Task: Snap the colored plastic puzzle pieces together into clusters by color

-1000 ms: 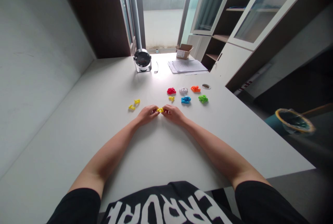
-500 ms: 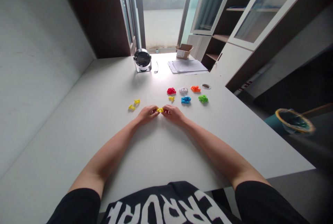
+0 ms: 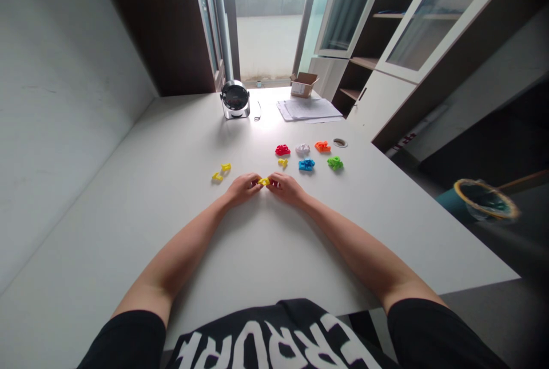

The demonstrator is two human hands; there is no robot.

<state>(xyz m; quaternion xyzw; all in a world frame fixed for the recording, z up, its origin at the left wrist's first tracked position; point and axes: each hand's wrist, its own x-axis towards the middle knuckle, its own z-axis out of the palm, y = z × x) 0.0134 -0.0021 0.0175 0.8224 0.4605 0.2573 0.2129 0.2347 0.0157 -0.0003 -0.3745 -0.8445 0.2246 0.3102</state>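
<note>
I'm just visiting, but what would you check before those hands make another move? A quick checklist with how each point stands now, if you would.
1. Left hand on the held yellow piece: ok, fingertips at its left end.
2. Right hand on it too: ok, fingertips at its right end.
3. Held piece properly joined: cannot tell; it is small and partly covered by fingers.
4. Loose yellow pieces in sight: ok, two lie to the left, one beyond the right hand.
5. Red piece, blue piece and green piece apart from the hands: ok, neither hand touches them.
</note>
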